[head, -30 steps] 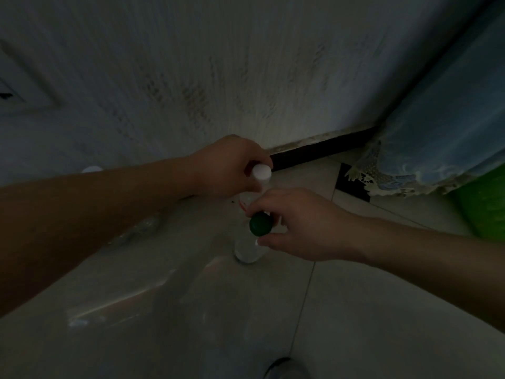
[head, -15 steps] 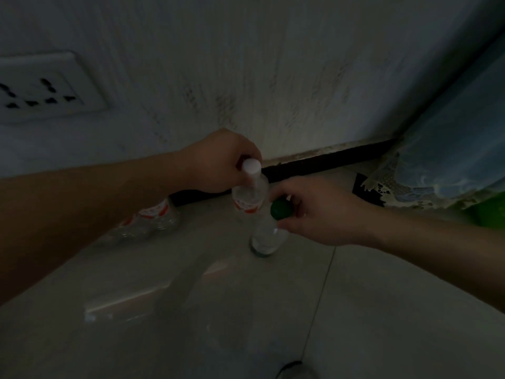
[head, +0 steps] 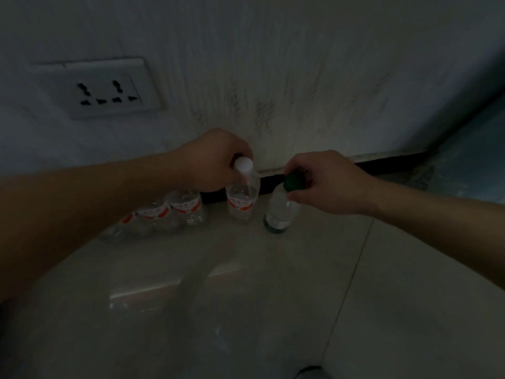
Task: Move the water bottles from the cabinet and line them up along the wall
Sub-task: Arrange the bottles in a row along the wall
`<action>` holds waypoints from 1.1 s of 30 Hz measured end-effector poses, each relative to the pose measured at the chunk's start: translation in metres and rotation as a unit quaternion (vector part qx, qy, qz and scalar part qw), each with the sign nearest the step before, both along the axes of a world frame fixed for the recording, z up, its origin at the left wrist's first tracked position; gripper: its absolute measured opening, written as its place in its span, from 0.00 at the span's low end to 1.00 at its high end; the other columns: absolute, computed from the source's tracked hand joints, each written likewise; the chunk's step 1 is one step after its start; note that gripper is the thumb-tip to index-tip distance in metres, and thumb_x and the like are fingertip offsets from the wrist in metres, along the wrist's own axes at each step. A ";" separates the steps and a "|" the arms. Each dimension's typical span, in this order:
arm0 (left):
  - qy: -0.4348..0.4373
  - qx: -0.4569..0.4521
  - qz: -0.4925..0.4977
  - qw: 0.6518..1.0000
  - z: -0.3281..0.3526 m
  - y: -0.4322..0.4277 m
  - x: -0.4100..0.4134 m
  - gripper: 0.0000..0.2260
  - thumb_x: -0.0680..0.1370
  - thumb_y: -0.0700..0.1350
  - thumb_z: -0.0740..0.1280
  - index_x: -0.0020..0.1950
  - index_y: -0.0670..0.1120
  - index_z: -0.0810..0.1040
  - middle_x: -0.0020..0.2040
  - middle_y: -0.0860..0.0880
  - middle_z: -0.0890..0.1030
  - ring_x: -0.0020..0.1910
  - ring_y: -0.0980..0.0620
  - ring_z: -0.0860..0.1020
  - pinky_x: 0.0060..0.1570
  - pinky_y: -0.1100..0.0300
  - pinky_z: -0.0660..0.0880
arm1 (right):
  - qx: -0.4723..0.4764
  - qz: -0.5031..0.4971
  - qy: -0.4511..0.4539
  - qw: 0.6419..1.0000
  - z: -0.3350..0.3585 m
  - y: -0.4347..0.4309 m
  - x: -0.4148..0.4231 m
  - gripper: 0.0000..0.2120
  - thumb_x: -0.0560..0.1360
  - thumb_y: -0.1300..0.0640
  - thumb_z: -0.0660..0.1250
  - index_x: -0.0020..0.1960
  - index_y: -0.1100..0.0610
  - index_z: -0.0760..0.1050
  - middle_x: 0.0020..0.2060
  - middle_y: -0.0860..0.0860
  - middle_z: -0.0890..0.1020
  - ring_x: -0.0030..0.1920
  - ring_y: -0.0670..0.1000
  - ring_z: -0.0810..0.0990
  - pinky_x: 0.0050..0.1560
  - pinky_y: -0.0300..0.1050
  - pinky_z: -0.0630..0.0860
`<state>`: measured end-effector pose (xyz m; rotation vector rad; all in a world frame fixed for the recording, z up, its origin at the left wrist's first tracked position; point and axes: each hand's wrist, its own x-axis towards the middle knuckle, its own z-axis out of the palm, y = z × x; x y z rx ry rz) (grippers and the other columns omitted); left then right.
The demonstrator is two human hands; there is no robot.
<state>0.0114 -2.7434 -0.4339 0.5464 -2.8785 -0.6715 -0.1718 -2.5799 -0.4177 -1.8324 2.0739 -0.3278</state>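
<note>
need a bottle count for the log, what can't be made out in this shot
Head view only:
1. Count of the row of bottles: hidden, it runs behind the left forearm.
2. Label on the white-capped bottle: too dim and small to read.
3. The dark round object: cut off by the bottom edge.
4. The cabinet: out of frame.
</note>
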 end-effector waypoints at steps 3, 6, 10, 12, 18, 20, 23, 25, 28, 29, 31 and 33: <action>-0.004 0.002 0.007 1.000 -0.001 -0.004 0.007 0.09 0.72 0.46 0.73 0.50 0.45 0.82 0.45 0.49 0.84 0.44 0.52 0.80 0.46 0.53 0.77 | 0.004 0.001 -0.003 1.000 -0.004 -0.013 -0.001 0.17 0.70 0.51 0.74 0.56 0.51 0.77 0.50 0.48 0.81 0.44 0.44 0.77 0.43 0.38 0.74; -0.007 -0.003 0.011 1.000 0.000 -0.007 0.011 0.10 0.72 0.45 0.73 0.51 0.44 0.82 0.46 0.49 0.83 0.45 0.51 0.80 0.46 0.56 0.76 | 0.001 -0.008 -0.014 1.000 -0.007 -0.024 -0.001 0.18 0.69 0.51 0.75 0.57 0.51 0.77 0.49 0.47 0.81 0.43 0.44 0.77 0.42 0.37 0.73; -0.028 0.008 0.026 0.999 0.001 -0.014 0.016 0.10 0.71 0.48 0.74 0.49 0.46 0.81 0.43 0.52 0.81 0.42 0.53 0.78 0.44 0.58 0.74 | -0.007 -0.006 -0.020 1.000 -0.008 -0.039 0.001 0.18 0.69 0.52 0.75 0.57 0.52 0.77 0.48 0.46 0.79 0.40 0.40 0.74 0.37 0.28 0.68; -0.029 0.009 0.030 0.999 0.000 -0.017 0.018 0.09 0.71 0.49 0.74 0.48 0.47 0.81 0.42 0.52 0.81 0.41 0.53 0.78 0.42 0.57 0.74 | -0.010 -0.002 -0.019 1.000 -0.009 -0.045 0.002 0.18 0.69 0.52 0.75 0.57 0.52 0.77 0.48 0.46 0.79 0.40 0.41 0.75 0.37 0.27 0.67; -0.038 0.011 0.042 0.998 -0.006 -0.022 0.025 0.10 0.71 0.51 0.73 0.46 0.46 0.81 0.40 0.51 0.81 0.39 0.54 0.78 0.41 0.56 0.76 | -0.020 0.004 -0.022 1.000 -0.014 -0.060 0.008 0.17 0.69 0.52 0.75 0.56 0.53 0.77 0.46 0.46 0.79 0.41 0.43 0.76 0.38 0.34 0.70; -0.042 0.009 0.047 0.998 -0.008 -0.023 0.027 0.12 0.70 0.53 0.72 0.47 0.46 0.81 0.40 0.51 0.82 0.39 0.54 0.78 0.41 0.57 0.76 | -0.024 0.006 -0.016 1.000 -0.018 -0.062 0.010 0.17 0.69 0.52 0.74 0.56 0.53 0.77 0.46 0.47 0.80 0.41 0.44 0.76 0.41 0.37 0.72; -0.042 0.009 0.052 0.998 -0.012 -0.023 0.029 0.14 0.69 0.54 0.70 0.48 0.46 0.81 0.41 0.51 0.81 0.40 0.54 0.78 0.40 0.58 0.74 | -0.031 0.007 -0.017 0.999 -0.022 -0.064 0.011 0.18 0.70 0.51 0.74 0.57 0.54 0.77 0.46 0.47 0.79 0.41 0.44 0.75 0.42 0.38 0.71; -0.041 0.008 0.057 0.997 -0.013 -0.024 0.030 0.12 0.70 0.52 0.73 0.49 0.46 0.81 0.41 0.51 0.81 0.40 0.54 0.78 0.40 0.60 0.71 | -0.034 0.006 -0.019 0.999 -0.023 -0.066 0.011 0.18 0.70 0.51 0.74 0.57 0.54 0.77 0.45 0.46 0.78 0.41 0.44 0.75 0.41 0.38 0.71; -0.041 0.018 0.069 0.997 -0.013 -0.026 0.031 0.13 0.70 0.51 0.74 0.51 0.47 0.80 0.43 0.53 0.80 0.41 0.54 0.78 0.40 0.62 0.71 | -0.040 0.012 -0.016 0.999 -0.024 -0.070 0.009 0.17 0.69 0.51 0.74 0.56 0.54 0.78 0.46 0.48 0.81 0.40 0.43 0.75 0.40 0.37 0.72; -0.041 0.021 0.072 0.996 -0.014 -0.026 0.032 0.14 0.69 0.51 0.74 0.51 0.48 0.80 0.43 0.54 0.79 0.42 0.55 0.78 0.39 0.63 0.71 | -0.042 0.015 -0.015 0.999 -0.025 -0.070 0.009 0.17 0.69 0.52 0.74 0.56 0.55 0.78 0.47 0.49 0.81 0.40 0.43 0.74 0.39 0.35 0.71; -0.039 0.029 0.074 0.996 -0.016 -0.024 0.033 0.17 0.68 0.50 0.75 0.55 0.50 0.79 0.46 0.56 0.78 0.42 0.59 0.75 0.40 0.70 0.69 | -0.040 0.023 -0.012 0.999 -0.028 -0.071 0.006 0.20 0.69 0.54 0.75 0.59 0.55 0.77 0.50 0.49 0.79 0.39 0.40 0.72 0.37 0.27 0.66; -0.035 0.033 0.069 0.996 -0.017 -0.025 0.034 0.20 0.68 0.49 0.76 0.59 0.52 0.78 0.48 0.59 0.76 0.41 0.63 0.73 0.41 0.76 0.65 | -0.034 0.035 -0.008 0.999 -0.030 -0.072 0.004 0.24 0.68 0.56 0.75 0.62 0.55 0.76 0.53 0.49 0.78 0.42 0.40 0.71 0.39 0.27 0.64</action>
